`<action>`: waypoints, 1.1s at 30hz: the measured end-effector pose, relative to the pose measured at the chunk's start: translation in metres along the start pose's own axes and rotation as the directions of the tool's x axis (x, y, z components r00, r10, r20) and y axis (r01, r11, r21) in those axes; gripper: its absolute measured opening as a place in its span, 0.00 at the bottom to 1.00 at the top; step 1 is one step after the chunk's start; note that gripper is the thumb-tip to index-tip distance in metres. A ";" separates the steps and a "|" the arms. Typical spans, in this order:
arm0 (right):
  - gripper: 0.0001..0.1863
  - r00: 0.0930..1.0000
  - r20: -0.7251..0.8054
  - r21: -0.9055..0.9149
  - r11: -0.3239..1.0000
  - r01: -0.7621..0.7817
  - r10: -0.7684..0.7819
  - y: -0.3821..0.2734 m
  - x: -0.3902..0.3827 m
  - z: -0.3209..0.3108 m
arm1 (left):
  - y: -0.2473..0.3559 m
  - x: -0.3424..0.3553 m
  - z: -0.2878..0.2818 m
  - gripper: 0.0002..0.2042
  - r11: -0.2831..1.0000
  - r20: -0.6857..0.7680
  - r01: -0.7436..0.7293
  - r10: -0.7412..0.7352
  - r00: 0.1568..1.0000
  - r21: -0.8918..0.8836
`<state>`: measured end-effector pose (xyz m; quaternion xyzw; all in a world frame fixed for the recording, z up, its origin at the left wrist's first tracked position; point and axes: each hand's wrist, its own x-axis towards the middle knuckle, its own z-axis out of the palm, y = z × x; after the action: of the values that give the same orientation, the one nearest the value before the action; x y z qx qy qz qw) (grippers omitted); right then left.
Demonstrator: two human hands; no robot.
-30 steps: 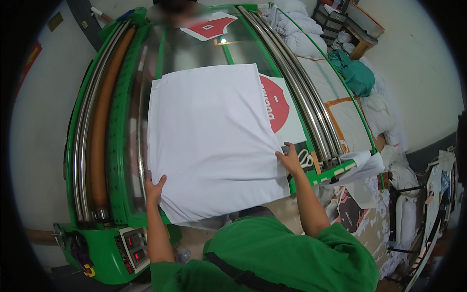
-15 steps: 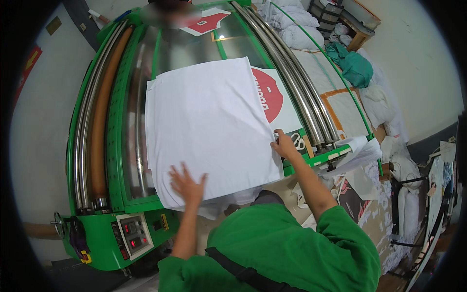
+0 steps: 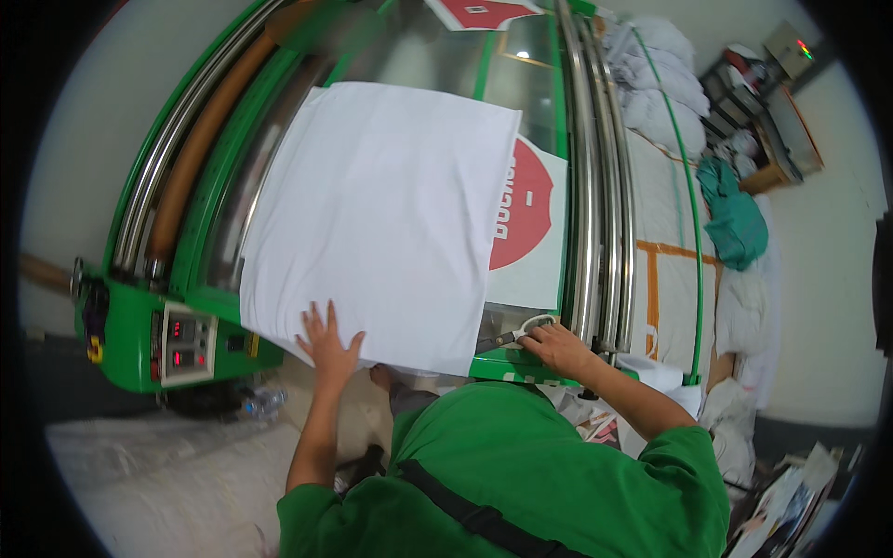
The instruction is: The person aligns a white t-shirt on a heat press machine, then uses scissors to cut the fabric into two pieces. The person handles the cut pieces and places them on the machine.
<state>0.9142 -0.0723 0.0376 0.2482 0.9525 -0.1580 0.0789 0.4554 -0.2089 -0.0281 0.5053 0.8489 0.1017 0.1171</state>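
A large white fabric sheet [image 3: 372, 214] lies across the glass bed of a green machine. On its near left part my left hand [image 3: 330, 346] rests flat with the fingers spread. At the near right, beside the fabric's edge, my right hand [image 3: 556, 350] has its fingers closed on the handle of a pair of scissors [image 3: 535, 325]. The handle is white, and the dark blades point left toward the fabric. Partly under the fabric's right side is a white printed sheet [image 3: 549, 288] with a red garment panel shape.
Steel rollers [image 3: 584, 186] run along the bed's right side, and a brown roller [image 3: 200, 163] along its left. A control box [image 3: 187, 344] with red displays sits at the near left. Another red printed piece [image 3: 484, 11] lies at the far end. White bundles [image 3: 656, 79] and a teal cloth [image 3: 735, 219] are at right.
My right hand has left the fabric's right edge and taken hold of the scissors. My left hand stays spread on the fabric. The view has turned, shifting the machine in the picture.
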 end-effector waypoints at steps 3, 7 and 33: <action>0.22 0.996 0.017 0.026 0.996 0.089 -0.089 0.017 0.002 -0.016 | 0.070 -0.034 0.005 0.65 0.979 0.178 0.166 -0.144 0.973 -0.118; 0.32 0.983 0.079 0.108 0.982 0.156 -0.165 0.046 -0.005 -0.017 | 0.113 -0.035 -0.010 0.70 0.957 0.222 0.288 -0.274 0.936 -0.031; 0.40 0.839 0.482 0.865 0.293 -0.408 -0.252 0.114 0.033 -0.016 | 0.207 -0.089 0.054 0.76 0.952 0.137 0.184 -0.154 0.979 -0.243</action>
<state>0.9409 0.0420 0.0153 0.2391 0.5898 -0.7485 0.1863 0.6854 -0.1872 -0.0107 0.4164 0.8607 0.1699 0.2384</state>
